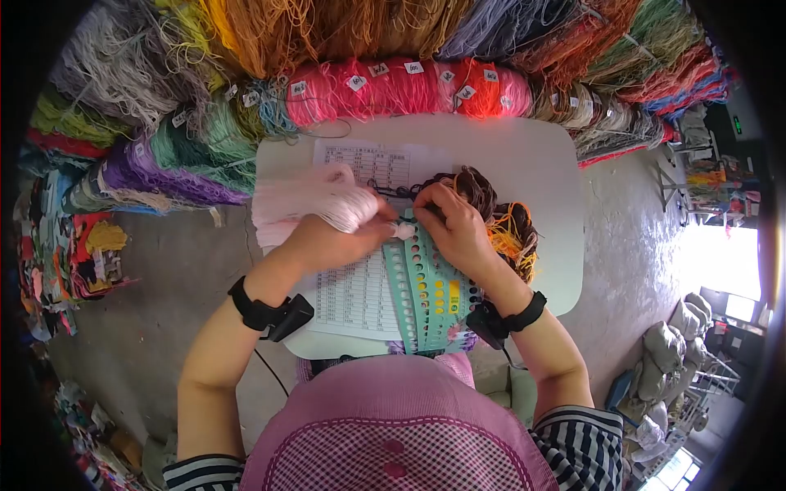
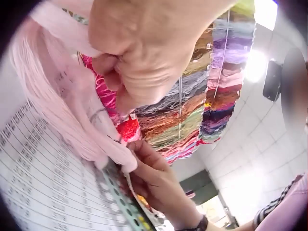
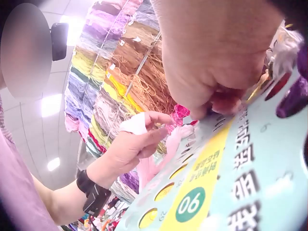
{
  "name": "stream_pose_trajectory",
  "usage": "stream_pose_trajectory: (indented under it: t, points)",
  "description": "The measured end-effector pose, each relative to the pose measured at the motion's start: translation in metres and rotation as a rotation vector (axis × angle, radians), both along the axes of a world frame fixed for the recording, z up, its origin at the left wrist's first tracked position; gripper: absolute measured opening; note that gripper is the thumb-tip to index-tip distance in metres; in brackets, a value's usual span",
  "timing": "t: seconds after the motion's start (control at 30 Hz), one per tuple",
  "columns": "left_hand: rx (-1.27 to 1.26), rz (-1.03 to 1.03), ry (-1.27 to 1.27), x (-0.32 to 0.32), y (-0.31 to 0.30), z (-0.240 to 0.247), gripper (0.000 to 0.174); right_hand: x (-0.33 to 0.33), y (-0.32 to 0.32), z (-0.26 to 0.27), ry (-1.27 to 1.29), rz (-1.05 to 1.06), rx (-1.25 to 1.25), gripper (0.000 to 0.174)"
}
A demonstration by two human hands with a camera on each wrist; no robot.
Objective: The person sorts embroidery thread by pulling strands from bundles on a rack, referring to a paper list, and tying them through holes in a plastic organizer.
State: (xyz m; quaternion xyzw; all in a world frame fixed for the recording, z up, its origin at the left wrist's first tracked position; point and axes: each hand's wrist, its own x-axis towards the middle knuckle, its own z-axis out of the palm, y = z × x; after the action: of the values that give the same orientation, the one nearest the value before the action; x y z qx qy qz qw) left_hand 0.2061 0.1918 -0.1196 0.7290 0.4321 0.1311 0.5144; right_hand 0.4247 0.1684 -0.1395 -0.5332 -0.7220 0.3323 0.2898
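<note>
Head view: a person's left hand (image 1: 348, 241), blurred, has a pale pink skein (image 1: 299, 204) lying across it; whether its fingers grip is unclear. The right hand (image 1: 460, 233) pinches the top of a teal, hole-punched card (image 1: 427, 315). Beneath lies a printed sheet (image 1: 352, 299) on a white, round-cornered table (image 1: 561, 245), brown and orange skeins (image 1: 514, 233) to the right. Beyond, coloured yarn (image 1: 360, 90) is massed; grey floor (image 1: 188, 278) spreads around.
</note>
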Motion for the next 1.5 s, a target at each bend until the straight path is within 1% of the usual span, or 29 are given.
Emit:
stream_pose_trajectory:
  t: [0.03, 0.07, 0.13, 0.27, 0.37, 0.47, 0.5, 0.53, 0.6, 0.63, 0.7, 0.73, 0.77, 0.8, 0.83, 0.9, 0.93, 1.0, 1.03, 1.07, 1.1, 1.13, 1.17, 1.2, 1.27, 1.3, 1.4, 1.47, 1.5]
  points:
    - [0.075, 0.077, -0.165, 0.003, -0.010, -0.009, 0.020, 0.000, 0.000, 0.000, 0.000, 0.001, 0.001, 0.012]
    - [0.076, 0.077, -0.165, 0.003, -0.011, -0.009, 0.020, 0.000, 0.000, -0.001, -0.004, -0.002, -0.004, 0.012]
    - [-0.014, 0.048, -0.079, 0.004, -0.012, -0.008, 0.017, -0.001, -0.001, 0.000, -0.010, -0.005, -0.009, 0.012]
    - [-0.028, 0.040, 0.041, -0.003, -0.007, -0.007, 0.021, -0.003, -0.003, -0.001, -0.017, -0.018, -0.053, 0.013]
    - [0.197, 0.123, -0.103, -0.012, -0.007, -0.017, 0.016, -0.002, -0.003, -0.006, -0.053, -0.015, -0.002, 0.012]
    - [0.293, 0.214, -0.091, -0.041, 0.002, -0.023, 0.015, -0.002, -0.003, -0.007, -0.092, -0.018, 0.043, 0.012]
    - [0.099, 0.285, -0.001, -0.061, 0.009, -0.018, 0.017, -0.002, -0.004, -0.008, -0.107, -0.027, 0.053, 0.012]
    - [0.107, 0.289, -0.002, -0.073, 0.010, -0.007, 0.017, -0.003, -0.005, -0.008, -0.107, -0.024, 0.061, 0.012]
    - [-0.102, 0.548, -0.291, -0.094, 0.007, 0.019, 0.028, -0.007, -0.003, -0.006, -0.118, -0.030, 0.060, 0.012]
    - [-0.083, 0.553, -0.292, -0.106, 0.003, 0.019, 0.028, -0.008, -0.001, -0.003, -0.116, -0.006, 0.084, 0.015]
    - [-0.514, 0.636, -0.750, -0.131, -0.011, 0.019, 0.053, -0.017, -0.003, 0.010, -0.134, -0.023, 0.161, 0.017]
    - [-0.483, 0.647, -0.746, -0.133, -0.019, 0.030, 0.053, -0.026, -0.005, 0.019, -0.153, -0.045, 0.223, 0.020]
    - [-0.563, 0.678, -0.921, -0.127, -0.029, 0.040, 0.063, -0.036, -0.009, 0.031, -0.093, -0.080, 0.125, 0.021]
    - [-0.645, 0.700, -1.100, -0.124, -0.039, 0.051, 0.074, -0.053, -0.013, 0.045, -0.075, -0.061, 0.145, 0.021]
    - [-0.618, 0.706, -1.100, -0.128, -0.049, 0.061, 0.074, -0.070, -0.020, 0.059, 0.053, -0.056, -0.048, 0.019]
    - [-0.698, 0.555, -1.262, -0.131, -0.067, 0.077, 0.081, -0.102, -0.033, 0.080, 0.337, -0.026, -0.403, 0.016]
    - [-0.685, 0.544, -1.268, -0.131, -0.075, 0.079, 0.081, -0.123, -0.039, 0.084, 0.334, -0.023, -0.387, 0.016]
    - [-0.463, 0.465, -1.082, -0.134, -0.091, 0.082, 0.079, -0.163, -0.053, 0.088, 0.694, 0.225, -0.236, 0.016]
    - [-0.327, 0.408, -0.946, -0.136, -0.101, 0.092, 0.068, -0.176, -0.059, 0.091, 0.690, 0.230, -0.226, 0.016]
    - [-0.316, 0.407, -0.951, -0.142, -0.107, 0.093, 0.068, -0.187, -0.066, 0.094, 0.765, 0.226, -0.342, 0.018]
    - [-0.171, 0.416, -0.818, -0.148, -0.112, 0.093, 0.061, -0.196, -0.073, 0.097, 0.837, 0.223, -0.462, 0.019]
    - [-0.026, 0.426, -0.682, -0.155, -0.117, 0.096, 0.054, -0.202, -0.079, 0.101, 0.831, 0.236, -0.454, 0.019]
    - [-0.132, 0.487, -0.734, -0.164, -0.123, 0.102, 0.043, -0.209, -0.086, 0.105, 0.843, 0.204, -0.436, 0.019]
    - [-0.118, 0.491, -0.736, -0.176, -0.129, 0.104, 0.043, -0.215, -0.092, 0.108, 0.859, 0.172, -0.419, 0.020]
    - [-0.252, 0.499, -0.801, -0.198, -0.138, 0.105, 0.042, -0.220, -0.102, 0.110, 0.886, 0.218, -0.457, 0.020]
    - [-0.314, 0.550, -0.903, -0.198, -0.143, 0.111, 0.042, -0.223, -0.106, 0.111, 0.915, 0.250, -0.500, 0.020]
    - [-0.396, 0.543, -0.953, -0.200, -0.159, 0.123, 0.041, -0.245, -0.120, 0.116, 0.880, 0.188, -0.444, 0.020]
    - [-0.319, 0.545, -0.924, -0.202, -0.165, 0.115, 0.041, -0.252, -0.126, 0.115, 0.861, 0.191, -0.438, 0.019]
    - [-0.204, 0.513, -0.891, -0.202, -0.168, 0.116, 0.039, -0.254, -0.129, 0.117, 0.874, 0.183, -0.456, 0.018]
